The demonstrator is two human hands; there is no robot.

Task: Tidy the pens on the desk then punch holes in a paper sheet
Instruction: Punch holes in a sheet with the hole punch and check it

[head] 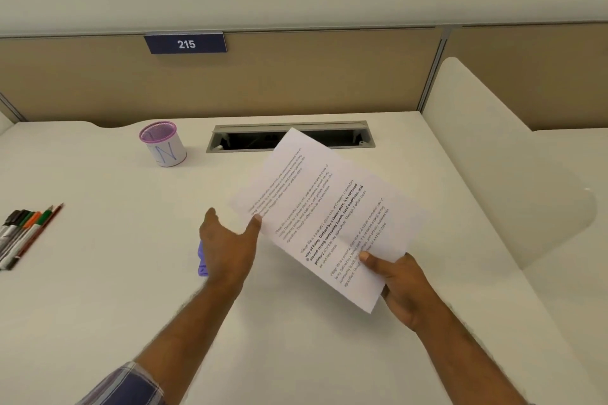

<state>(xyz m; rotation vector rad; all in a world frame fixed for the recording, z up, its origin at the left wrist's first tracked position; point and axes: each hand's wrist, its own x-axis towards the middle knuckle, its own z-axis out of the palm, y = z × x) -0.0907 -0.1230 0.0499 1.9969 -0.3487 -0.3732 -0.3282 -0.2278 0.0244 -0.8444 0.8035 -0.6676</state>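
Observation:
A printed paper sheet (329, 207) is lifted off the white desk (98, 289), tilted, at centre right. My right hand (399, 286) pinches its near edge, thumb on top. My left hand (228, 248) touches the sheet's left edge with the thumb, its other fingers spread apart. Under the left hand lies a purple object (201, 261), mostly hidden; it may be the hole punch. Several pens and pencils (24, 233) lie side by side at the desk's left edge. A pink mesh pen cup (163, 144) with a white label stands at the back left and looks empty.
A grey cable slot (250, 138) with its lid open runs along the back of the desk, partly behind the sheet. A beige partition with a "215" plate (186, 44) rises behind. A white divider panel (500, 154) bounds the right side.

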